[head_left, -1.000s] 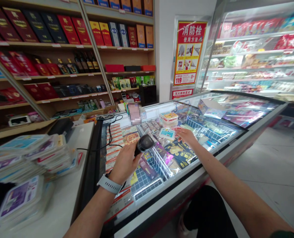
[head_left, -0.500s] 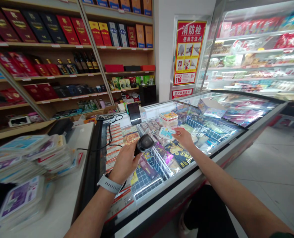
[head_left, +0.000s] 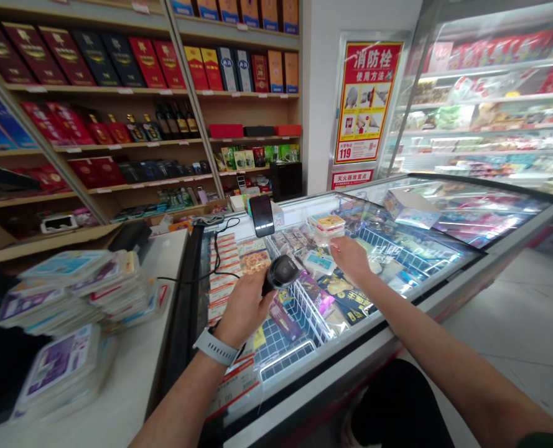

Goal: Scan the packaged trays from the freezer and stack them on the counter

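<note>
My left hand (head_left: 244, 306) is wrapped round a black barcode scanner (head_left: 283, 271), held above the glass top of a chest freezer with its head toward the right. Below and left of my right hand (head_left: 354, 262), a flat blue-and-white package (head_left: 321, 262) lies on the glass, apart from the fingers. The right fingertips are drawn together beside the lower right corner of a small stack of flat packages (head_left: 327, 222), whose top one is orange and yellow. Whether anything is pinched in those fingers is too unclear to make out.
A phone (head_left: 262, 216) stands upright at the freezer's back edge. A black cable (head_left: 217, 255) runs over the price labels (head_left: 223, 274). On the left counter (head_left: 131, 379) are piles of flat packages (head_left: 61, 367). An open white box (head_left: 409, 208) sits farther right on the freezer.
My right hand has let go of the blue-and-white package, which now lies on the glass, and sits closer to the stack. My left hand still holds the scanner. The view has shifted slightly left.
</note>
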A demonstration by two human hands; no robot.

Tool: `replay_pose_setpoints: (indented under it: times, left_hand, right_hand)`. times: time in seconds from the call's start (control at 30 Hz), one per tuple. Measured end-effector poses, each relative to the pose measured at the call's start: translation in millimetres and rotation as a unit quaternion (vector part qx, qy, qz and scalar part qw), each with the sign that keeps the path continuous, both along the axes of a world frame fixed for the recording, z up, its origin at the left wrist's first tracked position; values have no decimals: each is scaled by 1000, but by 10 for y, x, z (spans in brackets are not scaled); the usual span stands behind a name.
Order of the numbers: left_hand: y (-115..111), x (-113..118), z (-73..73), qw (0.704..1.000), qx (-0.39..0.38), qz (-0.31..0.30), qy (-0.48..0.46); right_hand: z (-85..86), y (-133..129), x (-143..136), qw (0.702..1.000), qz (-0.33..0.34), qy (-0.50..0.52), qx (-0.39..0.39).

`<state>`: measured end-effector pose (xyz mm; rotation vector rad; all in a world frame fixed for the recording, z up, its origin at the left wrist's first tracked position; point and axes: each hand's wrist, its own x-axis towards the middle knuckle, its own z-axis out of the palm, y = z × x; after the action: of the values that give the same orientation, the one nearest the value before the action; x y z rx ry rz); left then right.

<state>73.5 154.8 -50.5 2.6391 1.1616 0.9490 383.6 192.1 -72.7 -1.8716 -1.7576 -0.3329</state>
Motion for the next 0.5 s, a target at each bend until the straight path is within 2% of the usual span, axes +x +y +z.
replay_pose_setpoints:
  times: [0.07, 0.13, 0.2, 0.37, 0.5]
  left_hand:
    - [2, -2, -3, 1000, -4, 2, 0]
    - [-1, -3, 2, 1000, -10, 3, 1]
    - [-7, -5, 14, 1000, -16, 3, 0]
    - [-18, -11, 33, 1000, -27, 4, -2]
    - [-22, -10, 38, 999, -35, 9, 7]
  right_hand:
    - [137, 192, -139, 993, 73, -88, 0]
    - [249, 445, -331, 972, 166, -168, -7]
    - [311, 729, -536, 948, 223, -224, -23]
    - [280, 1339, -874, 929, 240, -276, -55]
    - [211, 1559, -926, 926, 249, -278, -62]
